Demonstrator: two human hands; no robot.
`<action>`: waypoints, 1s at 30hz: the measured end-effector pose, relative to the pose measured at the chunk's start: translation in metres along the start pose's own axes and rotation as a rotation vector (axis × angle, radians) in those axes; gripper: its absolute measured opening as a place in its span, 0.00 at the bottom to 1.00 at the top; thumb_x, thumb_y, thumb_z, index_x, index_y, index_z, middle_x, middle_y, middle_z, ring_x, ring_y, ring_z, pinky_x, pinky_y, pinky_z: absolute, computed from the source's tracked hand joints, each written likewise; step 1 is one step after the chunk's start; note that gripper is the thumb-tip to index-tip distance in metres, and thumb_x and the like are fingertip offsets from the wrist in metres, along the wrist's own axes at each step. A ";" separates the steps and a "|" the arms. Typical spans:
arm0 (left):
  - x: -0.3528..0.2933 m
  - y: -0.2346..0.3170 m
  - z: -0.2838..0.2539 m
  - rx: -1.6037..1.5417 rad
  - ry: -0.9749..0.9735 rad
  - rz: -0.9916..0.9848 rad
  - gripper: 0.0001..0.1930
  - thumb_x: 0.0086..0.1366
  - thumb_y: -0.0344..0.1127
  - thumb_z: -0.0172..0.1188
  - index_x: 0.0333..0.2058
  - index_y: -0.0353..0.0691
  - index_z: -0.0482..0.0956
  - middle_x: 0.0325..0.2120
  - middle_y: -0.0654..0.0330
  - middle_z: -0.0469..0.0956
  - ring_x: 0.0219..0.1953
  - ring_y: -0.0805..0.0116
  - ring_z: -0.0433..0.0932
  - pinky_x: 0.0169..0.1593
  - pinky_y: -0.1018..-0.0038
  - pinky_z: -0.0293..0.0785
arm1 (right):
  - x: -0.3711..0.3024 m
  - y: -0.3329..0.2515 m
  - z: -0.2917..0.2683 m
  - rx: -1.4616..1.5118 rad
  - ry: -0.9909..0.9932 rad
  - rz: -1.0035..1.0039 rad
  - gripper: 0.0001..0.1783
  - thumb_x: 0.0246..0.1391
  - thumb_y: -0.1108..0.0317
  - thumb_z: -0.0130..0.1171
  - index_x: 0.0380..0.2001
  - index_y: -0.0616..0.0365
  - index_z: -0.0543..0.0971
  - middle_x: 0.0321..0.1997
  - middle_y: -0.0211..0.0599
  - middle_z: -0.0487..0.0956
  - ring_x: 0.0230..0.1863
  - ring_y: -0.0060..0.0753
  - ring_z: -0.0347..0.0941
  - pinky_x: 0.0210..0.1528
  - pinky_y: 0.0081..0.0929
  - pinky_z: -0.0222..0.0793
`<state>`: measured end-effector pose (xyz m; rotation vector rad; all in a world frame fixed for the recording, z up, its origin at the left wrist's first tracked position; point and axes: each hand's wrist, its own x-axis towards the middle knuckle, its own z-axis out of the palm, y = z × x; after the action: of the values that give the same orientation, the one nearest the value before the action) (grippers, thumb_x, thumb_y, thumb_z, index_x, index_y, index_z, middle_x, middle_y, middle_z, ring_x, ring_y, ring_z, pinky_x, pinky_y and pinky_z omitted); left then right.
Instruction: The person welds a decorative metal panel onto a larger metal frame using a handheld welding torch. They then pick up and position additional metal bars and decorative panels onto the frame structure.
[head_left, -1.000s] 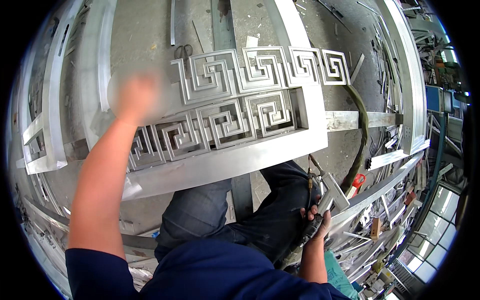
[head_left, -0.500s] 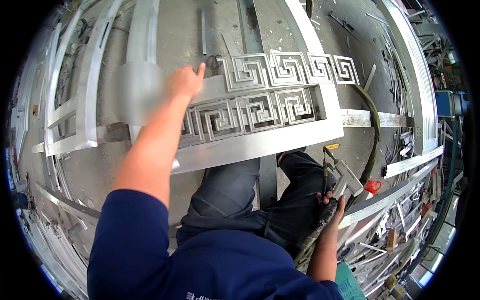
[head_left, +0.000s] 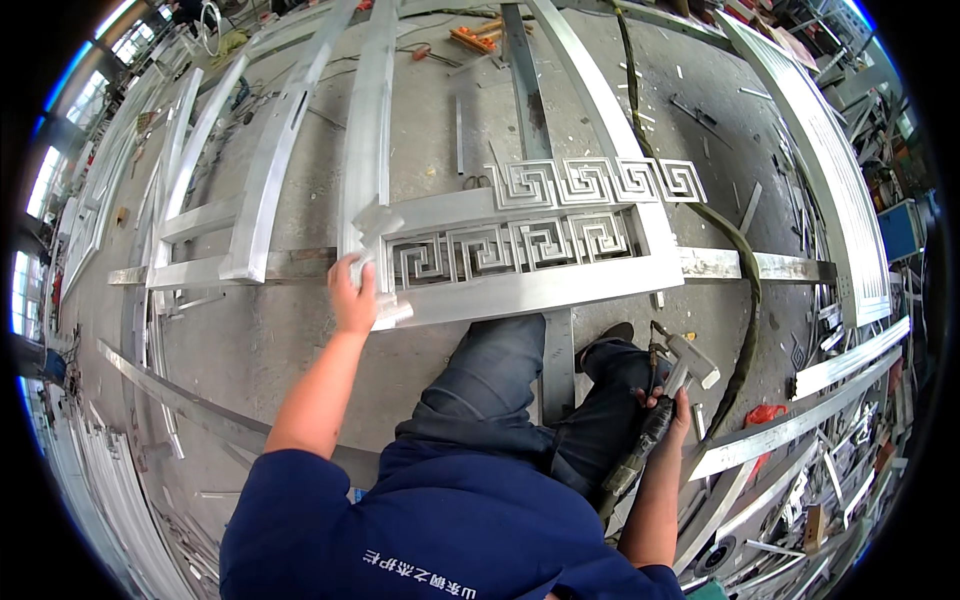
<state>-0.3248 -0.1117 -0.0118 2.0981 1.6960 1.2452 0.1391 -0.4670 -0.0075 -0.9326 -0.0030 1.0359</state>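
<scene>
My left hand (head_left: 352, 293) is at the left end of a silver metal frame (head_left: 520, 293), its fingers curled. Blurred silver shapes (head_left: 378, 222) show beside it; I cannot make out what the fingers hold. Over my right thigh, my right hand (head_left: 662, 402) is closed around a hammer (head_left: 692, 362) with a pale grey head. A dark-sleeved torch (head_left: 640, 450) with a thin neck lies in the same grip. Square-spiral metal panels fill the frame's opening, and a second spiral strip (head_left: 600, 182) rests across its far rail, overhanging at the right.
Long silver beams (head_left: 368, 120) extend away at left. A steel support bar (head_left: 755, 265) runs beneath the frame. The dark hose (head_left: 750, 300) curves along the floor at right, near a red item (head_left: 765, 414) and heaped metal scraps (head_left: 830, 470). Orange tools (head_left: 472, 40) lie far off.
My left hand has come down and nearer, to the frame's left corner. The round grey blur beside it is gone. My right hand keeps its grip; the view has tilted up.
</scene>
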 end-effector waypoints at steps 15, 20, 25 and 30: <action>-0.052 0.057 -0.061 -0.022 -0.220 0.122 0.15 0.62 0.41 0.65 0.42 0.37 0.78 0.42 0.51 0.78 0.49 0.49 0.74 0.54 0.60 0.71 | -0.005 -0.003 0.015 -0.077 0.139 0.105 0.20 0.67 0.54 0.51 0.42 0.64 0.74 0.27 0.39 0.77 0.23 0.36 0.75 0.50 0.47 0.77; -0.040 0.089 -0.077 -0.012 -0.340 0.265 0.11 0.60 0.38 0.66 0.36 0.37 0.79 0.37 0.54 0.80 0.45 0.50 0.76 0.50 0.61 0.73 | 0.001 0.001 0.025 -0.089 0.120 0.124 0.19 0.67 0.53 0.52 0.36 0.62 0.75 0.26 0.39 0.77 0.22 0.35 0.75 0.49 0.47 0.78; -0.061 0.075 -0.095 0.056 -0.314 0.155 0.10 0.60 0.37 0.65 0.34 0.37 0.80 0.35 0.54 0.80 0.42 0.50 0.77 0.47 0.62 0.73 | 0.019 0.011 0.017 -0.080 0.051 0.095 0.20 0.68 0.53 0.51 0.36 0.63 0.75 0.27 0.40 0.77 0.23 0.36 0.74 0.50 0.48 0.78; -0.095 0.069 -0.119 0.092 -0.273 -0.021 0.09 0.61 0.37 0.65 0.31 0.37 0.80 0.33 0.54 0.81 0.41 0.51 0.77 0.47 0.61 0.73 | 0.019 0.003 0.029 -0.097 0.058 0.121 0.20 0.69 0.54 0.50 0.37 0.64 0.75 0.27 0.41 0.77 0.23 0.36 0.74 0.50 0.48 0.78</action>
<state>-0.3561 -0.2600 0.0586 2.1773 1.6752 0.8421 0.1350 -0.4336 0.0012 -1.0612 0.0519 1.1278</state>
